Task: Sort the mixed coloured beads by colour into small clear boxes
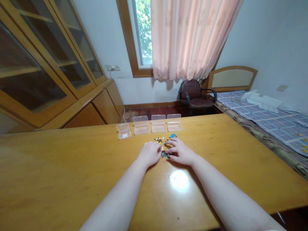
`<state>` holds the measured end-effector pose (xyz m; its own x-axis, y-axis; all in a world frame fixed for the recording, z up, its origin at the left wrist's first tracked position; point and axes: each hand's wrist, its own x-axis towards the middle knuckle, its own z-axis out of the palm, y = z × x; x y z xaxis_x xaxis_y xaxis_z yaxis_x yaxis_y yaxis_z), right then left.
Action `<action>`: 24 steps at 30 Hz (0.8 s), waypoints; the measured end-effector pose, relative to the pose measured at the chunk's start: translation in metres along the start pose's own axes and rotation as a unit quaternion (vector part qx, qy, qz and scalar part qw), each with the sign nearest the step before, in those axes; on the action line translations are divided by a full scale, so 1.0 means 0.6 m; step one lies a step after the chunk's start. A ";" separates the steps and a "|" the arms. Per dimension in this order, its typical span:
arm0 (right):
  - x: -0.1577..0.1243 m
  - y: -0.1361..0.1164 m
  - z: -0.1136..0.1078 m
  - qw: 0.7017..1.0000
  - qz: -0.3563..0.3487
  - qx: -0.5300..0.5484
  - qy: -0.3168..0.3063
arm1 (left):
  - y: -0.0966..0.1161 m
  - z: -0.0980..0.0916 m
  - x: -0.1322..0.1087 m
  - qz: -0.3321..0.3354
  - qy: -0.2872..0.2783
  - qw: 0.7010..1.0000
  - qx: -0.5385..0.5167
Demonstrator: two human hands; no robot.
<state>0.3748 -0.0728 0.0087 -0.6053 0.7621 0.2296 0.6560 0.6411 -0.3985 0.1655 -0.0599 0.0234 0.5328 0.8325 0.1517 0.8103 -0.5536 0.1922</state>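
Observation:
My left hand (149, 153) rests on the wooden table (72, 166) with its fingers curled inward, closed like a loose fist beside a scatter of small coloured pieces (163, 146). What it may hold is hidden. My right hand (180, 150) lies over the right side of the pieces, fingers stretched out toward them and touching some. A few blue pieces (172, 136) lie just beyond its fingertips. Behind the pieces stands a row of small clear plastic boxes with open lids (158, 123).
A wooden cabinet with glass doors (48, 73) stands along the left wall. Beyond the table are a dark chair (194, 94), a curtained window (190, 35) and a bed (269, 118) on the right.

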 end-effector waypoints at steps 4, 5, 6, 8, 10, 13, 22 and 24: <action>0.000 0.002 0.004 0.999 0.044 -0.027 0.004 | -0.007 0.009 0.005 -0.028 -0.005 1.000 -0.009; 0.001 0.004 0.005 0.998 0.058 -0.034 0.009 | -0.008 0.011 0.007 -0.039 -0.003 0.999 -0.014; 0.001 0.006 0.006 0.997 0.072 -0.041 0.013 | -0.010 0.013 0.008 -0.049 -0.001 0.999 -0.019; 0.001 0.010 0.009 0.995 0.090 -0.051 0.016 | -0.012 0.017 0.011 -0.063 0.003 0.998 -0.028; 0.001 0.014 0.011 0.993 0.102 -0.060 0.017 | -0.013 0.018 0.012 -0.066 0.009 0.997 -0.034; 0.001 0.020 0.012 0.988 0.131 -0.078 0.032 | -0.013 0.017 0.011 -0.053 0.026 0.997 -0.046; -0.004 0.031 -0.002 0.994 0.071 -0.043 0.071 | -0.002 0.018 0.003 0.129 0.007 0.987 -0.095; -0.004 0.025 -0.008 0.996 0.045 -0.026 0.075 | -0.002 0.018 0.002 0.133 0.000 0.987 -0.085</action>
<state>0.3884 -0.0643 0.0065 -0.4711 0.8194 0.3264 0.7297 0.5700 -0.3777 0.1678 -0.0577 0.0130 0.7209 0.6575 0.2189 0.5893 -0.7479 0.3057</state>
